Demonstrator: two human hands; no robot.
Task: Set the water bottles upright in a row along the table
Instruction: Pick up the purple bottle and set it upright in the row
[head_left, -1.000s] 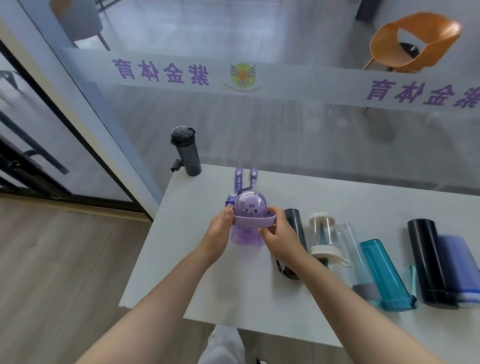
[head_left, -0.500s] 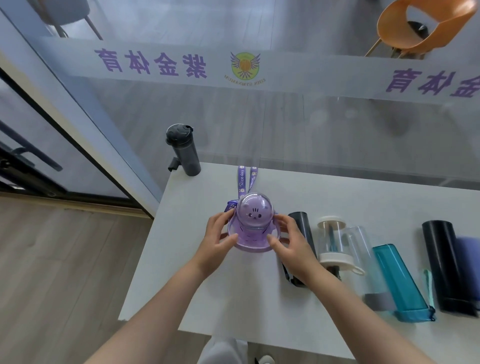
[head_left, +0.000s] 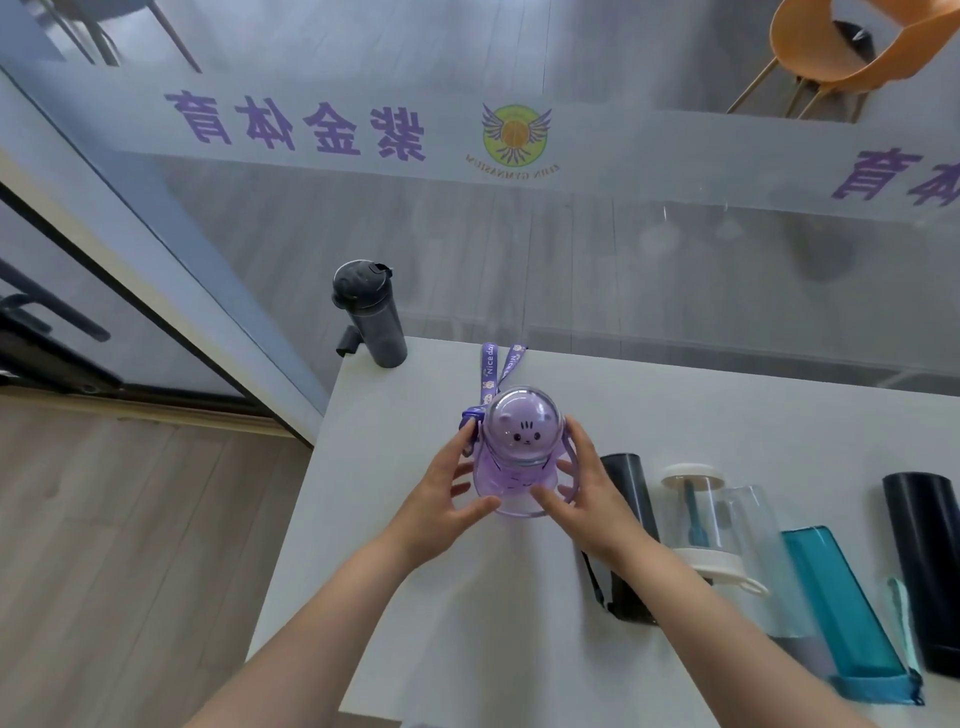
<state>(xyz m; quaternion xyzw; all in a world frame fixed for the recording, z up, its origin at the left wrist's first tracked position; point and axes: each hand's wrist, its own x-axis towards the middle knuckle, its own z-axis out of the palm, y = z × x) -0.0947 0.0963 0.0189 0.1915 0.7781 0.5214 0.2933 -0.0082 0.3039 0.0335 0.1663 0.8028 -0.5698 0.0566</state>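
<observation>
1. Dark grey bottle (head_left: 370, 312) stands upright at the table's (head_left: 415, 597) far left corner.
2. My left hand (head_left: 441, 499) and right hand (head_left: 582, 499) grip the upright purple bottle (head_left: 519, 457).
3. Other bottles (head_left: 841, 592) lie flat, right.

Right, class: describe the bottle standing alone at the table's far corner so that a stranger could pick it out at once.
Start at the white table against the glass wall, and go to its far left corner. There stands the dark grey translucent bottle with a black flip-top lid, upright. The other dark bottles lie on their sides to the right, and the purple cat-faced bottle sits between the person's hands.
</observation>
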